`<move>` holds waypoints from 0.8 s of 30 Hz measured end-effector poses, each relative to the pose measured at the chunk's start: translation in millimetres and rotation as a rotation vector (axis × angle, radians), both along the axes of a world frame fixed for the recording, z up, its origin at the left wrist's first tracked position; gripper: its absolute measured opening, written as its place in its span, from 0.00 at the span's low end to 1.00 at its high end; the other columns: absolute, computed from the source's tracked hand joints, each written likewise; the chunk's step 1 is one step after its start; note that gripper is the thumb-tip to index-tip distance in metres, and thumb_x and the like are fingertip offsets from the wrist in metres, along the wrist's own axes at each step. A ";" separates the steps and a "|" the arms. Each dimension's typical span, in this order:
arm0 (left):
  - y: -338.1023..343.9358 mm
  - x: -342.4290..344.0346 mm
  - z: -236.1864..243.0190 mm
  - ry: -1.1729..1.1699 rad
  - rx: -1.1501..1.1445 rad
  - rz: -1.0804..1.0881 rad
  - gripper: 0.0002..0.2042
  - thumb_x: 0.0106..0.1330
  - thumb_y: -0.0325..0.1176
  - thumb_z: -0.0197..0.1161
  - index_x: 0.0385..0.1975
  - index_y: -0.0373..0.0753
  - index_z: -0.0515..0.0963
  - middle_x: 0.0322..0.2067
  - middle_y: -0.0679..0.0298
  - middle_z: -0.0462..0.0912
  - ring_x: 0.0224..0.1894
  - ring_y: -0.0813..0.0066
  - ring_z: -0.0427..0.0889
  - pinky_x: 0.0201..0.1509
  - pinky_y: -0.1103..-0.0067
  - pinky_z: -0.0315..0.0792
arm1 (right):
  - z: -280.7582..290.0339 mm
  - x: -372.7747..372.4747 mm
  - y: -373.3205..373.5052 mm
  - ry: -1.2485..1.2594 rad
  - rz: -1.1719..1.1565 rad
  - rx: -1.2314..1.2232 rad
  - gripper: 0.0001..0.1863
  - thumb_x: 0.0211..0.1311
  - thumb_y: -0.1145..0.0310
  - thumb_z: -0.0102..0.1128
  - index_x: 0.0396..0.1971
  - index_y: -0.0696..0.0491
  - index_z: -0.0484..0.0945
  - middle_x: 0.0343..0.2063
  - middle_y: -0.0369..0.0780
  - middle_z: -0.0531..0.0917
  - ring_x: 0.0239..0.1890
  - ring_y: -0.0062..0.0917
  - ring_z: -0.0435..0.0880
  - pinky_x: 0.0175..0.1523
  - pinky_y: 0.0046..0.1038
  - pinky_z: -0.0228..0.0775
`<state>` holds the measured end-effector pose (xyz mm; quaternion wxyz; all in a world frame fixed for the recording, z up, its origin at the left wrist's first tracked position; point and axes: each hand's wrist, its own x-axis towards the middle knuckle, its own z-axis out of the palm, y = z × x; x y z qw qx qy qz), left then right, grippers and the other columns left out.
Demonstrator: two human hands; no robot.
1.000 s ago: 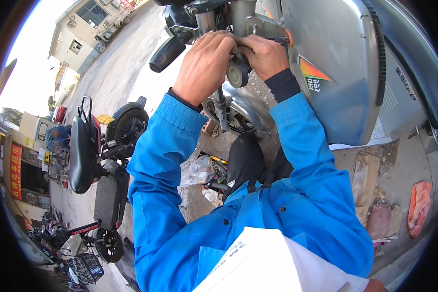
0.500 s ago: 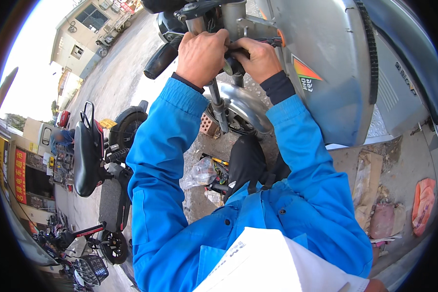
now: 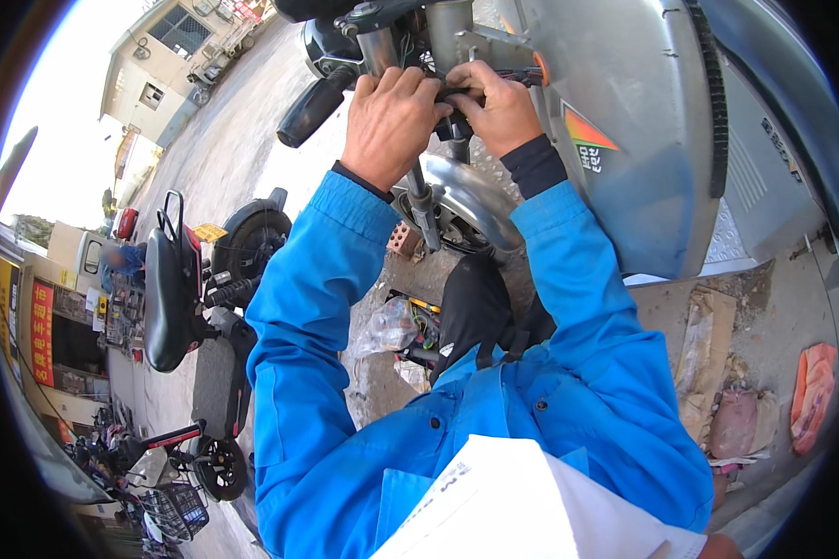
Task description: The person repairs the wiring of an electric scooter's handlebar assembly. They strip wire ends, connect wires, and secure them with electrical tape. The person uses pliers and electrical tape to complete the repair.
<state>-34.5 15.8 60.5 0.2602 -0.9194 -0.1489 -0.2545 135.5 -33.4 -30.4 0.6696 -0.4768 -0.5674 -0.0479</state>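
Observation:
My left hand (image 3: 390, 126) is closed at the front steering column (image 3: 452, 23), just right of a black handlebar grip (image 3: 309, 112); what its curled fingers hold is hidden. My right hand (image 3: 499, 112) pinches a dark strand beside it, by a small black part (image 3: 457, 130) under the fingers. The front fork (image 3: 424, 214) drops to a wheel with a silver mudguard (image 3: 480, 200). To the right stands a big grey body panel (image 3: 643, 121) with an orange and green triangle decal.
A black electric scooter (image 3: 166, 307) and several other bikes are on the left, with a person (image 3: 126, 265) in blue farther off. By my legs lie tools with a plastic bag (image 3: 387, 326) and a brick (image 3: 403, 238); cardboard (image 3: 704, 345) and an orange cloth (image 3: 811, 396) are at right.
A round roll with a pale centre, visible below my hands a second ago, is now largely hidden. My left fingers have shifted and spread over the top of the work; the view has moved slightly.

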 end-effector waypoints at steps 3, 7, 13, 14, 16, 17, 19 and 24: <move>-2.5 1.3 -2.2 0.005 -0.037 0.039 0.14 0.61 0.37 0.76 0.45 0.42 0.87 0.47 0.64 0.82 0.54 0.61 0.80 0.54 0.66 0.70 | 0.5 1.1 -0.9 -0.024 0.007 -0.048 0.16 0.66 0.80 0.72 0.52 0.57 0.81 0.41 0.45 0.93 0.45 0.32 0.95 0.50 0.29 0.86; -1.8 4.9 -1.6 -0.125 -0.009 -0.020 0.11 0.59 0.34 0.77 0.39 0.37 0.88 0.58 0.61 0.79 0.60 0.55 0.74 0.59 0.63 0.69 | 3.3 2.3 -5.6 -0.029 0.001 -0.063 0.15 0.67 0.79 0.71 0.52 0.57 0.83 0.41 0.45 0.93 0.43 0.33 0.95 0.49 0.30 0.86; 3.9 12.3 -5.8 -0.113 0.028 0.009 0.10 0.59 0.31 0.75 0.38 0.36 0.87 0.54 0.65 0.82 0.61 0.59 0.75 0.60 0.64 0.68 | 6.6 0.1 -8.3 -0.074 0.006 0.037 0.11 0.65 0.76 0.70 0.47 0.55 0.86 0.43 0.45 0.90 0.45 0.45 0.90 0.50 0.37 0.84; 3.8 12.1 -6.9 -0.129 0.031 -0.017 0.10 0.59 0.32 0.74 0.38 0.36 0.87 0.53 0.66 0.83 0.61 0.60 0.75 0.60 0.64 0.68 | 6.4 1.1 -8.6 -0.089 0.013 0.033 0.12 0.65 0.76 0.70 0.47 0.55 0.86 0.44 0.45 0.90 0.45 0.45 0.90 0.50 0.37 0.84; 2.5 9.9 -7.7 -0.176 0.046 -0.083 0.09 0.60 0.32 0.74 0.38 0.37 0.88 0.51 0.67 0.84 0.62 0.61 0.75 0.61 0.64 0.67 | 4.7 3.2 -9.2 -0.112 0.016 0.027 0.12 0.65 0.76 0.70 0.47 0.55 0.87 0.44 0.45 0.90 0.45 0.45 0.90 0.50 0.37 0.83; 3.5 6.6 -4.1 -0.125 0.001 -0.057 0.12 0.59 0.36 0.76 0.39 0.39 0.87 0.50 0.66 0.85 0.64 0.61 0.75 0.63 0.63 0.66 | 3.5 3.8 -9.4 -0.122 0.014 0.025 0.12 0.65 0.76 0.70 0.48 0.55 0.87 0.44 0.45 0.90 0.45 0.45 0.90 0.50 0.37 0.83; 3.5 0.7 3.3 -0.083 -0.005 -0.100 0.14 0.57 0.40 0.78 0.38 0.39 0.87 0.51 0.66 0.86 0.65 0.61 0.75 0.64 0.63 0.66 | 1.4 4.1 -8.8 -0.108 0.032 0.029 0.11 0.65 0.76 0.70 0.47 0.55 0.86 0.44 0.44 0.89 0.45 0.45 0.90 0.50 0.37 0.83; -3.8 -3.5 13.0 0.077 0.068 0.009 0.26 0.51 0.45 0.83 0.48 0.42 0.84 0.51 0.63 0.88 0.66 0.60 0.76 0.67 0.60 0.64 | -1.6 -0.2 -6.0 0.023 0.108 0.001 0.10 0.66 0.76 0.70 0.47 0.55 0.86 0.43 0.44 0.89 0.45 0.44 0.89 0.50 0.36 0.82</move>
